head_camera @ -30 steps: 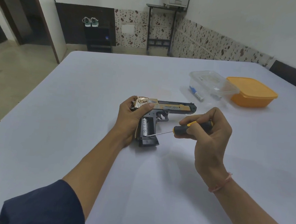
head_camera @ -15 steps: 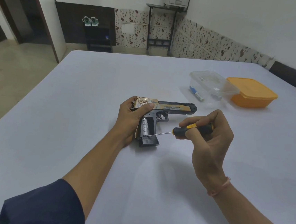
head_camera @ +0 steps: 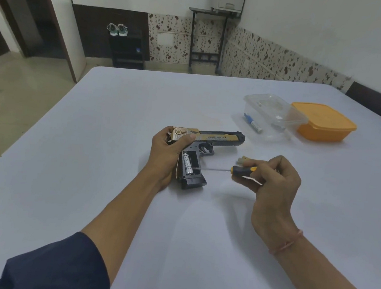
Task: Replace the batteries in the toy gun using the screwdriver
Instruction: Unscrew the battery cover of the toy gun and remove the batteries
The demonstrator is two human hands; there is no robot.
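Observation:
A gold and black toy gun (head_camera: 218,138) lies on its side on the white table (head_camera: 90,158), barrel pointing right. My left hand (head_camera: 164,151) grips its rear end and holds it down. The grip's battery bay is uncovered, with one silver battery (head_camera: 188,165) inside. My right hand (head_camera: 272,182) holds a black and yellow screwdriver (head_camera: 243,170), its thin shaft level and its tip resting at the bay's right edge beside the battery. A small pale piece (head_camera: 242,160) lies on the table just beyond the screwdriver handle.
A clear plastic box (head_camera: 273,115) holding batteries stands at the back right, with an orange lidded container (head_camera: 324,122) touching its right side. Beyond the table's far edge are a tiled wall, a dark shelf and a doorway on the left.
My right hand drew back to the right and lowered slightly, uncovering a small pale piece on the table. The screwdriver tip stays at the battery bay. My left hand and the gun have not moved.

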